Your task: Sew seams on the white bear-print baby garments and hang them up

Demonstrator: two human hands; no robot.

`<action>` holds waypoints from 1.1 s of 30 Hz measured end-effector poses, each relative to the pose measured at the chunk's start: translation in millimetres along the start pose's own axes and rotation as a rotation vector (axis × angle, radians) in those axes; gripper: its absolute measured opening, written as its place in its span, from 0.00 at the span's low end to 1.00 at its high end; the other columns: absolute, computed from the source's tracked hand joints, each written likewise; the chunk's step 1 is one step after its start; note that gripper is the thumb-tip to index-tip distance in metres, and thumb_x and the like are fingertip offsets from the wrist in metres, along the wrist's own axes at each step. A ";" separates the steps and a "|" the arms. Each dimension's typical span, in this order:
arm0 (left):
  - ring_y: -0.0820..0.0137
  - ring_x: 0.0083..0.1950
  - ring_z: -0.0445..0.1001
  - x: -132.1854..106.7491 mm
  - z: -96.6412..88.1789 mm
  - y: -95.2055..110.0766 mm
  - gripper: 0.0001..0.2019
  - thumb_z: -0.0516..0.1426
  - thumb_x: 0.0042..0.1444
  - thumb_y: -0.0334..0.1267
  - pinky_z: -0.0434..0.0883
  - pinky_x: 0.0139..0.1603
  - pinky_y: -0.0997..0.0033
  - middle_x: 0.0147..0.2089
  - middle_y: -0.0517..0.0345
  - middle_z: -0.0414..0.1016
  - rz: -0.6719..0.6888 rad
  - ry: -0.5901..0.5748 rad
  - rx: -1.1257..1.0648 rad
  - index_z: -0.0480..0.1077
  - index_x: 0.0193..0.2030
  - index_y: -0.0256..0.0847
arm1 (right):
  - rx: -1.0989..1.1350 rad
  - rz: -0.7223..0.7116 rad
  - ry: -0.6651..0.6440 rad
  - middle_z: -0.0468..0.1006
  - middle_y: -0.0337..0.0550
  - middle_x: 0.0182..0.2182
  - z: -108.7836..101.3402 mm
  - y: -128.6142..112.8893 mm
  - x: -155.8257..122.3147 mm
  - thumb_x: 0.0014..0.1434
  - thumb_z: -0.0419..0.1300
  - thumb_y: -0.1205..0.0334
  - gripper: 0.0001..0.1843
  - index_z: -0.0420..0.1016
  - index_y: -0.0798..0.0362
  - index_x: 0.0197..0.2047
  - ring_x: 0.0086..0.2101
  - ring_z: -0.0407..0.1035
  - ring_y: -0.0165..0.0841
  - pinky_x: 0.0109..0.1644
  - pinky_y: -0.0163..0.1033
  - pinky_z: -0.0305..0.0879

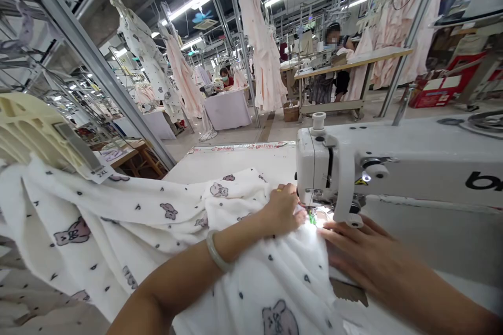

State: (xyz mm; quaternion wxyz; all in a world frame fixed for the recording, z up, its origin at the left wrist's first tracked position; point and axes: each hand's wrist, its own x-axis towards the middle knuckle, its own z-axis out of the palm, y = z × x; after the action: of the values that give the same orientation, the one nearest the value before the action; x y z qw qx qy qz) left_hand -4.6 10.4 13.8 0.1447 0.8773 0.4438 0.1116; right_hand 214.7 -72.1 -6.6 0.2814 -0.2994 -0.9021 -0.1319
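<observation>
A white fleece garment [157,230] printed with small bears lies across the sewing table and hangs off to the left. My left hand [283,212], a pale bangle on its wrist, presses down on the fabric just left of the needle, fingers curled on the cloth. My right hand [356,251] lies flat on the fabric in front of the presser foot, fingers stretched out together. The white sewing machine [393,167] stands at the right, its head right above both hands and its needle lamp lit.
A cream plastic hanger with a 2XL tag [43,138] sits at the left. Metal rack posts [90,63] rise at the left. Pink and printed garments [261,47] hang overhead. Other workers sit at distant tables [349,65]. A red box [436,91] stands at far right.
</observation>
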 end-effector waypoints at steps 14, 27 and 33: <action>0.62 0.47 0.76 -99.6 -17.7 6.7 0.06 0.54 0.66 0.32 0.72 0.54 0.63 0.43 0.52 0.79 0.126 -0.014 -0.223 0.72 0.43 0.41 | 0.083 -0.394 0.004 0.84 0.46 0.39 -19.9 -64.7 1.1 0.75 0.46 0.69 0.21 0.81 0.52 0.44 0.36 0.74 0.38 0.44 0.46 0.70; 0.60 0.69 0.72 -85.9 -25.7 9.4 0.14 0.52 0.71 0.35 0.61 0.75 0.54 0.62 0.43 0.78 0.463 -0.174 -0.190 0.71 0.60 0.40 | 0.204 -0.212 0.021 0.80 0.42 0.33 -14.6 -59.5 -3.8 0.76 0.40 0.74 0.23 0.76 0.54 0.44 0.33 0.72 0.35 0.40 0.43 0.67; 0.60 0.70 0.72 -87.6 -8.6 3.1 0.16 0.50 0.73 0.37 0.58 0.76 0.53 0.63 0.45 0.78 0.518 -0.148 -0.107 0.68 0.64 0.39 | 0.283 -0.225 -0.147 0.74 0.38 0.30 -4.8 -57.0 -8.7 0.75 0.45 0.75 0.17 0.67 0.52 0.37 0.29 0.66 0.34 0.31 0.43 0.57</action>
State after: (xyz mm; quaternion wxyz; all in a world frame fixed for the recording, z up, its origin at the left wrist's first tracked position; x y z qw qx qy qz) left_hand -56.0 -61.1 17.1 0.1897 0.9584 0.1864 0.1036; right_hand 187.5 -122.9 -11.8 0.2375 -0.1628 -0.9576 -0.0123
